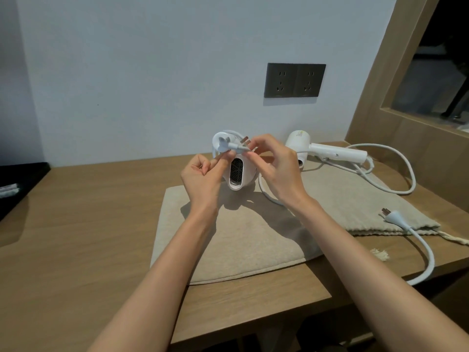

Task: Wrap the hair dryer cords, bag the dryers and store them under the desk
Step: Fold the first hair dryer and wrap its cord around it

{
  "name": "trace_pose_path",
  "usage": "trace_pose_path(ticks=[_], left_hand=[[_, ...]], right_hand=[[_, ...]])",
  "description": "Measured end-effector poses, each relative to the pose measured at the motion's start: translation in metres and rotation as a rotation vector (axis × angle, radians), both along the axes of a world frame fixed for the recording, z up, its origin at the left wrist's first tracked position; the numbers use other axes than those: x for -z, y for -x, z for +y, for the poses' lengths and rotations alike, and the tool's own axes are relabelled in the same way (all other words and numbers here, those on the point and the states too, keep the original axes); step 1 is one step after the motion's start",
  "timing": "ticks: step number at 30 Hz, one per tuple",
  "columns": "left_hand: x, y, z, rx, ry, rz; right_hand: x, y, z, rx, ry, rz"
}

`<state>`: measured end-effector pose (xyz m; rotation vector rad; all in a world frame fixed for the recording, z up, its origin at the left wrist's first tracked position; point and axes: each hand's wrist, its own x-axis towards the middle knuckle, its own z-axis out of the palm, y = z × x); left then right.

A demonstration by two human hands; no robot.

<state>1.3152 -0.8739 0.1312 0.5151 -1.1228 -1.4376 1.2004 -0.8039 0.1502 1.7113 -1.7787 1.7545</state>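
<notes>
A white hair dryer (pixel 238 174) is held up above a beige cloth bag (pixel 243 240), its grille facing me. My left hand (pixel 203 174) grips the dryer and its coiled cord on the left side. My right hand (pixel 274 168) pinches the cord just behind the plug (pixel 236 146), whose prongs point right. A second white hair dryer (pixel 327 151) lies at the back right on another beige bag (pixel 360 207), its cord (pixel 406 174) looping loose and its plug (pixel 394 217) resting on that bag.
The wooden desk (pixel 88 224) runs left to right, with its front edge close to me. A dark double wall socket (pixel 294 80) sits on the white wall. A black object (pixel 17 189) is at the far left. A wooden frame (pixel 396 102) rises at the right.
</notes>
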Motion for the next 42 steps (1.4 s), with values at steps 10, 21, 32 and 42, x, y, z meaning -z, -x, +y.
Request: trace_pose_path(ticks=[10, 21, 32, 42], left_hand=[[0.011, 0.009, -0.006, 0.025, -0.062, -0.03], [0.008, 0.003, 0.001, 0.124, 0.085, -0.255], [-0.003, -0.019, -0.011, 0.098, 0.002, -0.267], [0.004, -0.017, -0.009, 0.055, 0.205, -0.574]], right_hand=[[0.012, -0.013, 0.001, -0.024, -0.049, -0.286], [0.003, -0.004, 0.006, -0.03, -0.218, -0.238], [0.004, -0.01, 0.022, 0.13, -0.161, -0.065], [-0.01, -0.011, 0.037, 0.028, -0.236, -0.085]])
